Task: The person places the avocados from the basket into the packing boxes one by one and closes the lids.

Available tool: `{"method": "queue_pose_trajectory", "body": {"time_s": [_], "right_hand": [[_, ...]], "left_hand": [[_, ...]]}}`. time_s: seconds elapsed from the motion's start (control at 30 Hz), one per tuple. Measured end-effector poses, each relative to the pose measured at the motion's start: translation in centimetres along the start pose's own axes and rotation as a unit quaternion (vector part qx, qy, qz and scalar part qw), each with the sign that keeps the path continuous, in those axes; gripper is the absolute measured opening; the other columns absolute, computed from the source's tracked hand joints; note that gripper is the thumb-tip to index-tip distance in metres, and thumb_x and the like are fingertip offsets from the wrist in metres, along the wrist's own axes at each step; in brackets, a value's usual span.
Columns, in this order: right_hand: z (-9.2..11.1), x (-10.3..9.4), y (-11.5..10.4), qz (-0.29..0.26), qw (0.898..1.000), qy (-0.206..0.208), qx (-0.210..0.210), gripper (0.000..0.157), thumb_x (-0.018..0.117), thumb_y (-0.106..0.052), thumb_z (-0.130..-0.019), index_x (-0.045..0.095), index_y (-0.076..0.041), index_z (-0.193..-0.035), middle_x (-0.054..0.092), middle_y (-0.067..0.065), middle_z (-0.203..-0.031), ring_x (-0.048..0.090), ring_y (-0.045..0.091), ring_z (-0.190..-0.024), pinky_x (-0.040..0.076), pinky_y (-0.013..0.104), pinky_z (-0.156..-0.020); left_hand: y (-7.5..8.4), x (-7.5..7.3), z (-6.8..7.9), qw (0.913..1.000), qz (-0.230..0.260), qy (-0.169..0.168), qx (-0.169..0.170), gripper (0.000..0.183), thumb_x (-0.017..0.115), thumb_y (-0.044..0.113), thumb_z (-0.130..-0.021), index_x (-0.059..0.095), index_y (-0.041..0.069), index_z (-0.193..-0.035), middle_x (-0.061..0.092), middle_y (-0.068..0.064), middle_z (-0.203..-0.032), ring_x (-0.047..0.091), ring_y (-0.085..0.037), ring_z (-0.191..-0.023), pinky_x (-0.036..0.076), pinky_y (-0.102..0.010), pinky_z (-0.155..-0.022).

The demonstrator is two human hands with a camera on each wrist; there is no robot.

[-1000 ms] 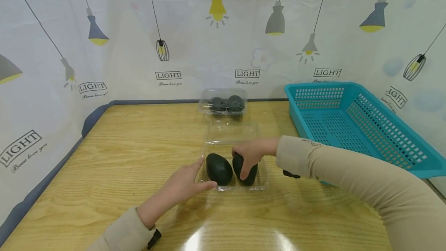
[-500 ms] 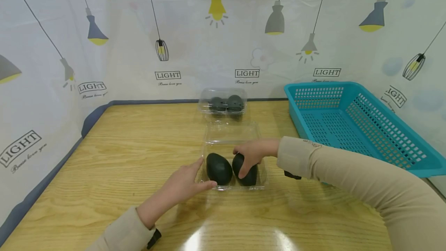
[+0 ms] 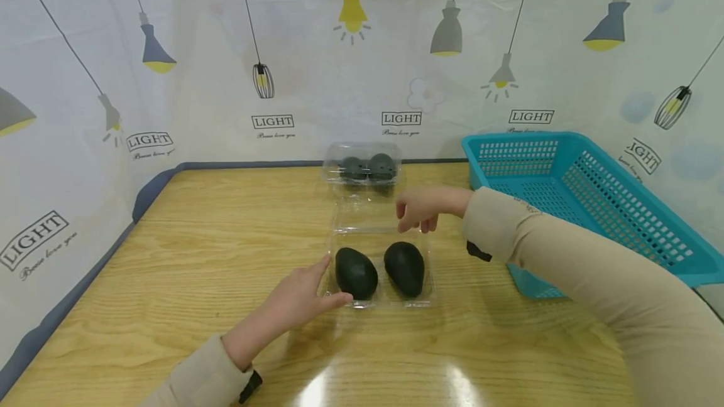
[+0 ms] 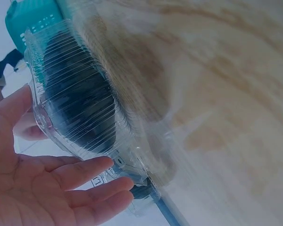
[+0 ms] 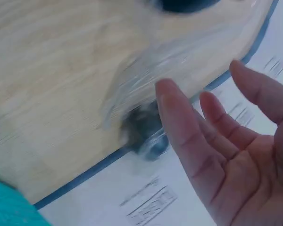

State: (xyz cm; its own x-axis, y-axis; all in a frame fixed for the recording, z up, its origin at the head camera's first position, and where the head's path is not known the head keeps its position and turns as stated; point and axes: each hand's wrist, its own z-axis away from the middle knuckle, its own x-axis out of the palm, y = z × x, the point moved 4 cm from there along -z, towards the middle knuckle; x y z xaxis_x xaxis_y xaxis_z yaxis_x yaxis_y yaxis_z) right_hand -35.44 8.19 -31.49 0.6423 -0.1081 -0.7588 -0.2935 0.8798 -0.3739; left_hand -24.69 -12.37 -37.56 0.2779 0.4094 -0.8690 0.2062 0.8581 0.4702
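Observation:
Two dark green avocados, a left one [image 3: 356, 274] and a right one [image 3: 405, 269], lie side by side in a clear plastic clamshell box [image 3: 380, 291] whose lid [image 3: 362, 215] is folded back away from me. My left hand [image 3: 296, 294] rests at the box's left side, its thumb at the front rim beside the left avocado. In the left wrist view that hand's fingers [image 4: 85, 169] stretch loosely along the ribbed wall. Above the lid's right edge hangs my right hand [image 3: 421, 206], holding nothing, its fingers [image 5: 181, 122] relaxed in the right wrist view.
A closed clear box [image 3: 362, 165] with two dark avocados stands at the back by the printed backdrop [image 3: 215, 99]. On the right of the wooden table [image 3: 226, 218] is a turquoise perforated basket [image 3: 481, 171], partly hidden behind the right sleeve [image 3: 565, 250].
My right hand has let go of the right avocado and moved up and away from me, over the lid. That avocado sits slightly further right. The left hand has stayed put.

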Motion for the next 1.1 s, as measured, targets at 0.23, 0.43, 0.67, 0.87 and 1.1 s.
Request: {"method": "queue_pose_trajectory", "body": {"time_s": [0.23,0.43,0.67,0.87,1.1], "right_hand": [[-2.8,-1.7,2.7,-0.05,0.992,0.082,0.083,0.012,0.055,-0.013,-0.09,0.05,-0.004,-0.096,0.042,0.009,-0.078,0.038,0.015,-0.056,0.039,0.027,-0.051],[-4.5,-0.9,4.9,-0.13,0.976,0.104,0.139,0.034,0.057,-0.006,-0.088,0.05,0.003,-0.12,0.047,0.015,-0.086,0.038,0.016,-0.056,0.039,0.029,-0.051],[-6.1,-0.4,6.1,-0.111,0.977,0.11,0.144,0.025,0.055,-0.001,-0.087,0.056,0.01,-0.109,0.054,0.014,-0.071,0.051,0.019,-0.055,0.049,0.032,-0.055],[-12.4,-0.1,11.0,-0.104,0.979,0.102,0.141,0.017,0.055,0.003,-0.084,0.06,0.007,-0.099,0.059,0.015,-0.065,0.057,0.023,-0.052,0.051,0.035,-0.052],[-11.2,-0.1,10.3,-0.15,0.974,0.122,0.116,0.058,0.054,0.004,-0.086,0.031,0.004,-0.139,0.058,0.015,-0.076,0.054,0.019,-0.052,0.051,0.036,-0.051]], "left_hand": [[0.0,0.0,0.0,1.0,0.003,-0.003,0.002,0.088,0.06,0.056,-0.08,0.029,0.001,-0.142,0.05,-0.023,-0.13,0.051,-0.037,-0.114,0.045,-0.05,-0.09],[0.0,0.1,-0.1,1.0,0.005,-0.008,0.0,0.089,0.059,0.057,-0.08,0.028,0.002,-0.143,0.049,-0.022,-0.131,0.049,-0.038,-0.117,0.043,-0.051,-0.092],[0.1,0.0,-0.1,1.0,0.0,-0.006,0.0,0.089,0.059,0.057,-0.08,0.028,0.002,-0.143,0.049,-0.022,-0.131,0.05,-0.038,-0.116,0.044,-0.051,-0.091],[0.1,0.0,-0.1,1.0,-0.008,-0.002,0.001,0.089,0.06,0.057,-0.08,0.029,0.002,-0.143,0.05,-0.022,-0.129,0.05,-0.038,-0.115,0.045,-0.051,-0.09],[0.0,0.0,0.1,1.0,-0.007,-0.005,0.0,0.089,0.061,0.056,-0.079,0.03,0.002,-0.142,0.052,-0.023,-0.127,0.05,-0.038,-0.115,0.044,-0.051,-0.09]]}}
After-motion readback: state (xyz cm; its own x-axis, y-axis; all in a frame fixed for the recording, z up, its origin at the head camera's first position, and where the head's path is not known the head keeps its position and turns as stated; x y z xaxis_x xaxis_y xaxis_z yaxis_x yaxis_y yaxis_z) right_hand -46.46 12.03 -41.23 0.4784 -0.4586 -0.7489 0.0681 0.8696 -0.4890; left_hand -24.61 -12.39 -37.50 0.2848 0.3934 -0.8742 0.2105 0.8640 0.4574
